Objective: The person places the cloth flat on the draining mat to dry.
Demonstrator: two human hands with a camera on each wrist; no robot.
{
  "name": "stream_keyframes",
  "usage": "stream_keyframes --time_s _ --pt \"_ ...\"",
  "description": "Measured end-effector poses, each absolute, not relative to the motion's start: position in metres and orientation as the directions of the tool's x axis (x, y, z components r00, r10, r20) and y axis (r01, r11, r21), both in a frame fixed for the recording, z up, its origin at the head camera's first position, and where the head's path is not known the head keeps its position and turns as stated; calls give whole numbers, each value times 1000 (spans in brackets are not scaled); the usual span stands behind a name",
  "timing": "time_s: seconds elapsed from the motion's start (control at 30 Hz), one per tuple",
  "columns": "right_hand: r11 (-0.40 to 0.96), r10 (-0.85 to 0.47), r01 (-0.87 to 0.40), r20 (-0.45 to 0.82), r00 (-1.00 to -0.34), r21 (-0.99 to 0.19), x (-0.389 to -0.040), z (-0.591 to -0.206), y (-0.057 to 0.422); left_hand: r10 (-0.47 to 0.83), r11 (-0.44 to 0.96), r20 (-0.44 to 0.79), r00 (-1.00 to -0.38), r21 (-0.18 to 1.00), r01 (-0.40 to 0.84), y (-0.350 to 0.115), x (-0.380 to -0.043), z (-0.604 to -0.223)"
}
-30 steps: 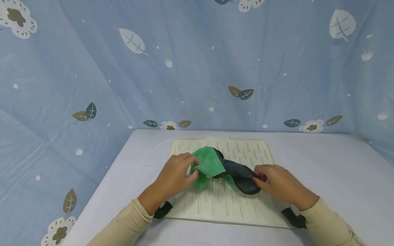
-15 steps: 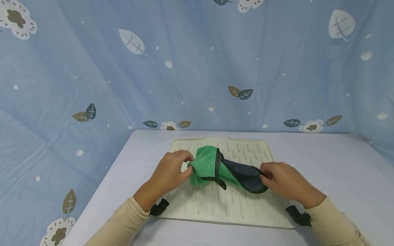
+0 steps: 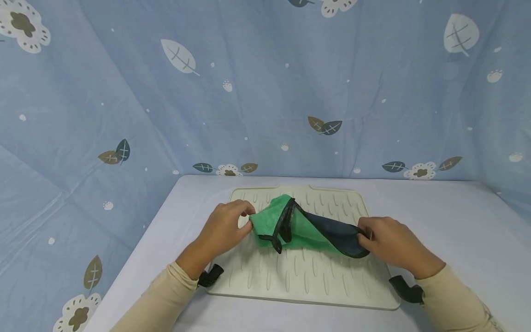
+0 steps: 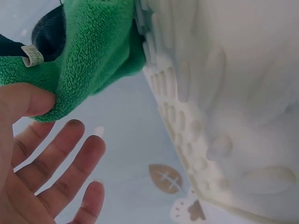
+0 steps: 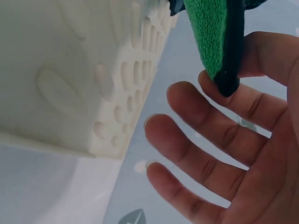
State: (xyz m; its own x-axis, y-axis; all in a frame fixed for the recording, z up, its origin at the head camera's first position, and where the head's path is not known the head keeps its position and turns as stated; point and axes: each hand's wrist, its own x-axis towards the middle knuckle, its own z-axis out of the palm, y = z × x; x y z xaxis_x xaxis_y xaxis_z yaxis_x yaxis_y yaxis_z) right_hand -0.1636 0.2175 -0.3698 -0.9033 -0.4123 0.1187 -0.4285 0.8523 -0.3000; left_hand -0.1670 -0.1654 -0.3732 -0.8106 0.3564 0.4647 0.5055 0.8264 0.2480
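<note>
A green terry cloth [image 3: 309, 233] with black edging and a dark navy side is stretched, partly twisted, between both hands. It hangs close over a cream ridged drying mat [image 3: 307, 286]. My left hand [image 3: 224, 227] pinches its left end between thumb and forefinger, the other fingers spread. In the left wrist view a small white tag [image 4: 32, 56] shows on the cloth [image 4: 100, 42]. My right hand [image 3: 394, 242] pinches the other end, where the navy side is turned outward. The right wrist view shows that black-edged corner [image 5: 228, 84] between thumb and forefinger.
The mat lies on a white-covered table [image 3: 448, 221]. Blue patterned fabric [image 3: 265, 92] hangs behind and at both sides. Dark wrist-camera mounts [image 3: 210, 275] stick out under the wrists near the mat's front corners.
Both hands have drawn apart, left hand leftward and right hand rightward. The cloth between them is longer and less bunched, with more green and its black edge turned into view.
</note>
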Motion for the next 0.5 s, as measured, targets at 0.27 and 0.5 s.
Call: stream_keyframes --time_s 0.27,0.5 --pt "869 -382 -393 98 -919 -299 -166 -370 222 357 830 452 -817 249 500 -170 -168 -374" --pt "870 -384 -385 65 -921 -310 -167 -377 221 357 846 374 -856 259 466 -174 -173 -382"
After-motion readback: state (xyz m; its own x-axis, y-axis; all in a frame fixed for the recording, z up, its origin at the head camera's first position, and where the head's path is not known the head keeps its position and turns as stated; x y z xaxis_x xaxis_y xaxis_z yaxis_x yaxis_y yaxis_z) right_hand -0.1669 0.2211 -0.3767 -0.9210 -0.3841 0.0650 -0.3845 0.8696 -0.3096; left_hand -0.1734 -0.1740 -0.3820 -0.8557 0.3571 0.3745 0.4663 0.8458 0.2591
